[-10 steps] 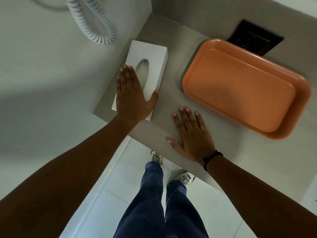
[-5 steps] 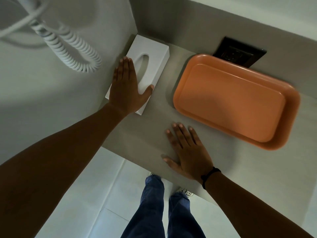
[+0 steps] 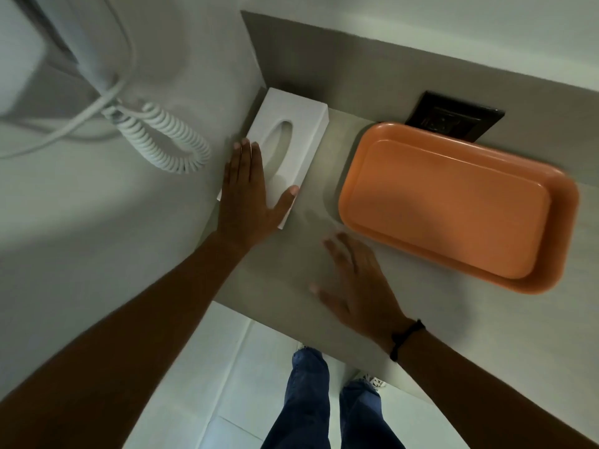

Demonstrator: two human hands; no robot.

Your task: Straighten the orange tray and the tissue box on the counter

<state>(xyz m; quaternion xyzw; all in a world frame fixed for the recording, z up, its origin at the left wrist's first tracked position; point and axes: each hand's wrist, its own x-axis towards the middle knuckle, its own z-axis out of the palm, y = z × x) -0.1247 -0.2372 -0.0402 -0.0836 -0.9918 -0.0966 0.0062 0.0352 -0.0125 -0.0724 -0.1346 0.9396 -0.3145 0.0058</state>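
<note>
A white tissue box (image 3: 293,124) with an oval slot lies in the counter's far left corner, close to the side wall. My left hand (image 3: 248,196) rests flat on its near end, fingers together along the left edge, thumb spread across the top. The empty orange tray (image 3: 453,205) lies to the right, its far corner against the back wall and its length slightly slanted. My right hand (image 3: 356,280) is flat and blurred over the grey counter (image 3: 453,335), fingers apart, just short of the tray's near left corner, holding nothing.
A black wall socket (image 3: 453,119) sits behind the tray's far edge. On the left wall hangs a white device with a coiled cord (image 3: 162,140). The counter's front edge runs diagonally above my legs and the white floor tiles (image 3: 201,384).
My left hand has pushed the tissue box farther back into the corner. My right hand has slid a little toward the tray and is blurred with motion. The tray itself has not visibly shifted.
</note>
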